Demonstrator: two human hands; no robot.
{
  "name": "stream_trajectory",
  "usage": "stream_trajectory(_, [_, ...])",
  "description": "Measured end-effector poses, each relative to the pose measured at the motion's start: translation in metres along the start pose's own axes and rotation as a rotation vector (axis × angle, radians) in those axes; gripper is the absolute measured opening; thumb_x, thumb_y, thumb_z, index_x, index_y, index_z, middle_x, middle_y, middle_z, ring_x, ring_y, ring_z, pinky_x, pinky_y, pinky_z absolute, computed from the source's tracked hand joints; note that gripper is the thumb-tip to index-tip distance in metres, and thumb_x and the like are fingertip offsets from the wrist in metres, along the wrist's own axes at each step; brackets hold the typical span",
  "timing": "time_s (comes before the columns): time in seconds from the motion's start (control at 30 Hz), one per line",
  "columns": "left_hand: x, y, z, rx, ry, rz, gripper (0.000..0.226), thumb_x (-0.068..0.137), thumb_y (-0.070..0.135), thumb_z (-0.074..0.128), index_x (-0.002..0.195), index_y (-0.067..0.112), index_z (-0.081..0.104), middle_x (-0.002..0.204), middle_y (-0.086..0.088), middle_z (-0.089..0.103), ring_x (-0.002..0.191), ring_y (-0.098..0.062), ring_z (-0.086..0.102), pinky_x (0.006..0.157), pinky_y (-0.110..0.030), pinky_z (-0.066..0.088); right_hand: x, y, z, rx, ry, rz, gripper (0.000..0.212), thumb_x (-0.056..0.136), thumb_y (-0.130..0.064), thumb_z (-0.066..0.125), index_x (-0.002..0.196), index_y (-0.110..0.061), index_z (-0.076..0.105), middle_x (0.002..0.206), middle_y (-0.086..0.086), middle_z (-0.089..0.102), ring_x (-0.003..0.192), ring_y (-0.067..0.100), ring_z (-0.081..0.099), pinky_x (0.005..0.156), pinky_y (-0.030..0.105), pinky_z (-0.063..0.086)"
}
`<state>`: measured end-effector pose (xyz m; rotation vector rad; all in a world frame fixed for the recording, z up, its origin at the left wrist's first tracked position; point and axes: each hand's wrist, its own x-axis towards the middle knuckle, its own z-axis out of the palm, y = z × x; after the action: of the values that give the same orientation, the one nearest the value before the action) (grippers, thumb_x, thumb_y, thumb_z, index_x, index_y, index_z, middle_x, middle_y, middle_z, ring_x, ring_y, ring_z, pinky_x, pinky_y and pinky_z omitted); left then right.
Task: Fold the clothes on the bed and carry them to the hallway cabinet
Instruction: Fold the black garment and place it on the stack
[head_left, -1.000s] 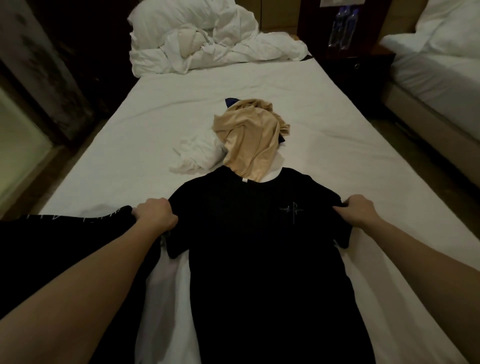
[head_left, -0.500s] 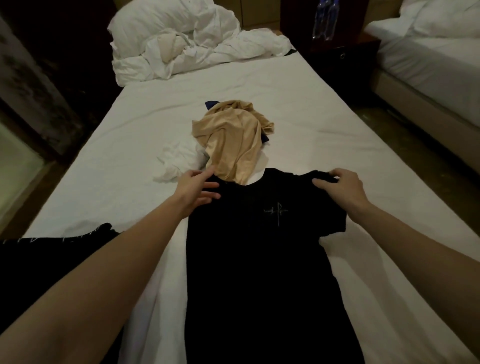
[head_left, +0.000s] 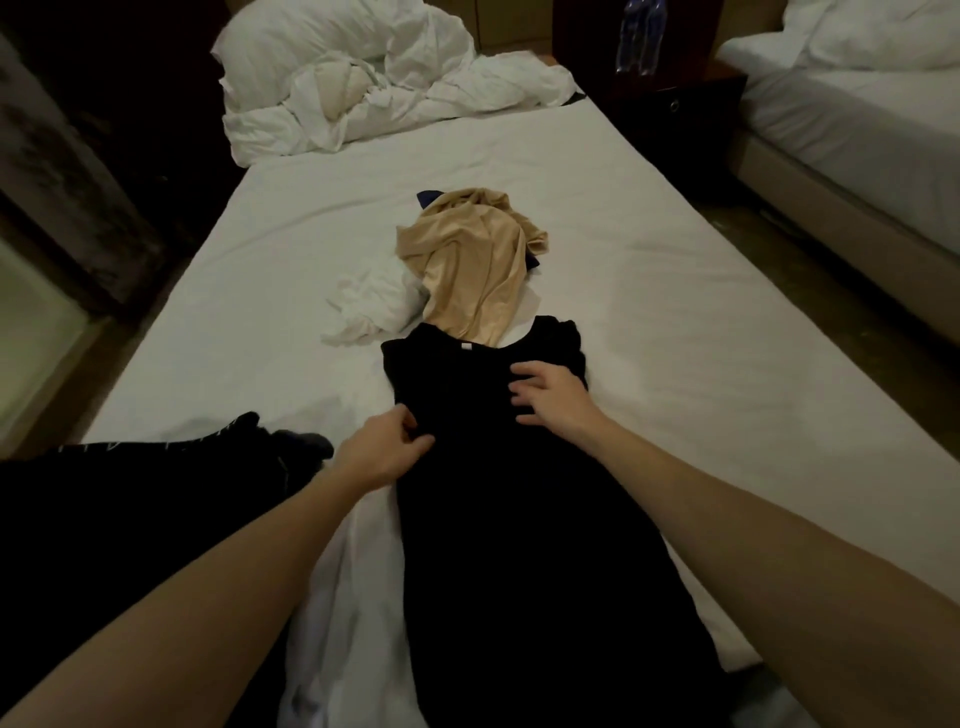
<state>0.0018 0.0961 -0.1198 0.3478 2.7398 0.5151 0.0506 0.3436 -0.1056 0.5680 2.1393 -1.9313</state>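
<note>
Black shirt (head_left: 524, 519) lies flat on the bed (head_left: 675, 312), lengthwise, collar end away from the camera. Both sides are folded in, so it reads as a long narrow strip; the right sleeve area is bunched near the top right corner.

Left hand (head_left: 379, 452) is at the shirt's left edge, about a third of the way down from the collar; fingers curled, pinching the edge fabric. Right hand (head_left: 550, 395) rests on top of the shirt near the upper right, fingers spread and fairly straight, pressing flat, nothing gripped.

Tan garment (head_left: 467, 280) sits crumpled just beyond the collar, its lower end touching or overlapping the neckline. A bit of dark blue cloth (head_left: 428, 198) pokes out from behind it; can't tell what it is. White garment (head_left: 369, 306) is crumpled just left of the tan one, touching it.

Another black garment (head_left: 156, 499) with thin white markings lies at the left near edge of the bed, just beside the left forearm, apart from the shirt being folded. White fabric (head_left: 353, 597) shows under the shirt's left side near the camera; can't tell if it's sheet or clothing.

Rumpled white duvet (head_left: 363, 88) and pillow piled at the head of the bed. Dark nightstand (head_left: 675, 98) to the right with water bottles (head_left: 636, 36) on it. Second bed (head_left: 857, 119) at far right.
</note>
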Motion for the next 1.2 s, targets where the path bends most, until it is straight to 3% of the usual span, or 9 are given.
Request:
stream_trajectory(0.13, [-0.061,-0.021,0.024,0.089,-0.084,0.064,0.077,0.071,0.082,0.052,0.122,0.024,0.048,0.112,0.0,0.059,0.097,-0.024,0.063,0.082,-0.043,0.055,-0.054,0.037,-0.019,-0.39,0.268,-0.223,0.024,0.097,-0.007,0.047,0.114,-0.015,0.063,0.1,0.0,0.068,0.097,0.016,0.063,0.084,0.026,0.049])
stream_trajectory(0.23, [-0.101,-0.02,0.044,0.113,-0.042,0.062,0.093,0.065,0.087,0.048,0.133,0.022,0.042,0.12,-0.004,0.057,0.105,-0.027,0.061,0.087,-0.045,0.054,-0.098,0.075,-0.039,-0.645,0.243,-0.121,0.024,0.095,-0.021,0.059,0.117,-0.013,0.056,0.11,0.007,0.06,0.105,0.027,0.058,0.085,0.033,0.046])
stream_trajectory(0.4, [-0.157,-0.006,0.07,0.104,0.044,-0.018,0.074,0.076,0.067,0.069,0.124,0.015,0.048,0.117,-0.005,0.063,0.103,-0.026,0.063,0.075,-0.033,0.051,-0.171,0.132,-0.032,-0.889,0.385,0.036,0.054,0.089,-0.051,0.063,0.12,-0.012,0.041,0.121,0.011,0.042,0.116,0.036,0.042,0.085,0.045,0.043])
stream_trajectory(0.57, [-0.203,-0.002,0.099,0.065,-0.025,-0.037,0.086,0.059,0.08,0.071,0.12,0.021,0.057,0.11,-0.001,0.068,0.096,-0.023,0.066,0.082,-0.04,0.057,-0.217,0.17,-0.032,-0.786,0.446,0.113,0.063,0.087,-0.06,0.061,0.112,-0.005,0.043,0.105,0.013,0.055,0.093,0.034,0.057,0.065,0.036,0.043])
stream_trajectory(0.7, [-0.229,-0.001,0.126,-0.135,0.053,-0.007,0.052,0.078,0.048,0.077,0.118,0.019,0.064,0.113,-0.002,0.069,0.101,-0.023,0.066,0.088,-0.036,0.055,-0.244,0.184,-0.029,-0.6,0.313,0.061,0.037,0.093,-0.037,0.065,0.099,-0.007,0.044,0.085,0.004,0.051,0.071,0.015,0.049,0.051,0.025,0.034])
stream_trajectory(0.8, [-0.24,-0.009,0.12,-0.564,0.038,0.014,0.036,0.093,0.02,0.066,0.128,0.012,0.06,0.123,-0.007,0.066,0.113,-0.023,0.062,0.097,-0.034,0.05,-0.254,0.189,-0.02,-0.551,0.27,-0.048,0.026,0.09,-0.007,0.065,0.097,-0.009,0.04,0.079,0.002,0.048,0.073,0.022,0.05,0.05,0.02,0.034])
stream_trajectory(0.87, [-0.246,-0.02,0.106,-0.737,0.104,-0.023,0.015,0.097,0.012,0.059,0.111,0.013,0.059,0.112,-0.009,0.067,0.11,-0.027,0.063,0.091,-0.036,0.051,-0.26,0.189,-0.013,-0.484,0.27,-0.123,0.023,0.089,0.002,0.06,0.096,-0.01,0.041,0.076,0.007,0.049,0.07,0.026,0.05,0.052,0.027,0.036])
stream_trajectory(1.0, [-0.25,-0.047,0.077,-0.574,0.207,-0.088,0.011,0.097,0.005,0.052,0.09,0.009,0.045,0.084,-0.013,0.057,0.081,-0.025,0.058,0.063,-0.032,0.044,-0.268,0.184,0.002,-0.494,0.468,-0.247,0.022,0.088,0.003,0.058,0.1,-0.013,0.048,0.082,0.007,0.055,0.07,0.021,0.056,0.051,0.022,0.039])
stream_trajectory(1.2, [-0.252,-0.017,0.09,-0.157,0.063,-0.037,0.015,0.089,0.022,0.066,0.088,0.011,0.057,0.088,-0.011,0.065,0.08,-0.026,0.065,0.063,-0.029,0.047,-0.268,0.186,0.012,-0.827,0.572,-0.339,0.028,0.089,-0.017,0.063,0.116,-0.015,0.058,0.108,0.006,0.054,0.094,0.029,0.057,0.073,0.034,0.045])
